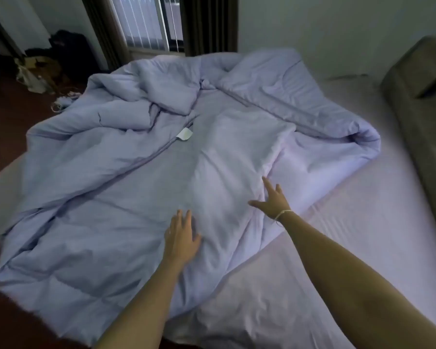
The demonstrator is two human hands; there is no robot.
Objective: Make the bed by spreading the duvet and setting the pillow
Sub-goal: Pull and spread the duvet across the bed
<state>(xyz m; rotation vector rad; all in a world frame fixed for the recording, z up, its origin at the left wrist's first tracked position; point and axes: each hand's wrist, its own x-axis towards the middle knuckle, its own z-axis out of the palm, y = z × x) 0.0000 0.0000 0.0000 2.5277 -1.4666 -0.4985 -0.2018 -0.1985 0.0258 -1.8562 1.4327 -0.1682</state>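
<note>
A pale lilac duvet [126, 187] lies rumpled across the left and middle of the bed, bunched in folds at the far end, with a small white label [184, 134] showing near its centre. My left hand [181, 238] rests flat on the duvet, fingers spread. My right hand [272, 197] reaches over the duvet's right edge, fingers apart and holding nothing, a thin band on its wrist. The bare lilac sheet [378, 222] shows on the bed's right side. No pillow is in view.
A brown upholstered headboard [420, 102] runs along the right. A window with vertical blinds [146, 21] and dark curtains stands beyond the bed. Dark bags and clutter [48, 61] sit on the floor at the far left, with a cable beside them.
</note>
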